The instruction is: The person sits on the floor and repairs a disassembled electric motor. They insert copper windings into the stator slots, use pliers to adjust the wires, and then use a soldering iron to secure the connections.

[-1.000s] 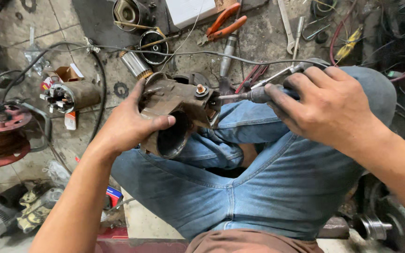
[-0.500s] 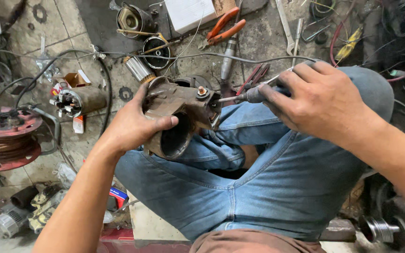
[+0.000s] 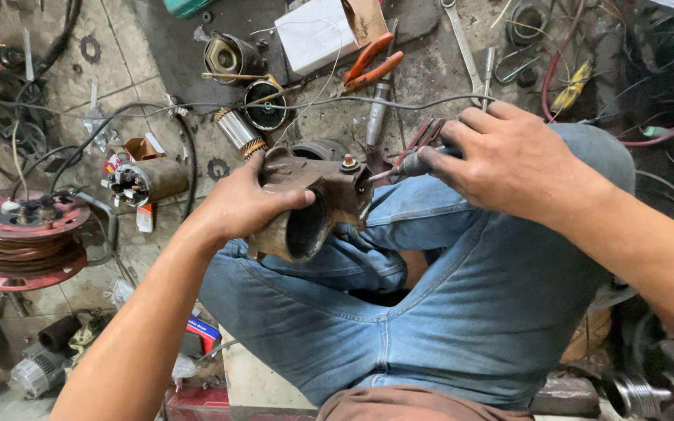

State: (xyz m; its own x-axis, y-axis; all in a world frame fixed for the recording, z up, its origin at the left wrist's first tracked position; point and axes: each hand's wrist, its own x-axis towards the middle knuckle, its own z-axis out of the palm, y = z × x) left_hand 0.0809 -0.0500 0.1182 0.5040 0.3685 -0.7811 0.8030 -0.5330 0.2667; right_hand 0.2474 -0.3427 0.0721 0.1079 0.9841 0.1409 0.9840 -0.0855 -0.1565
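There is one view only, from a camera worn on the person's head. It looks steeply down and slightly forward over the person's own lap, so both forearms enter from the bottom corners and reach toward the middle. It sits close: the left hand and right hand fill the centre, and the jeans-clad legs take up most of the lower half. Beyond the knees, the upper part takes in the cluttered workshop floor, seen almost from straight above. No second view shares the scene.

Parts-strewn floor; free room above knees
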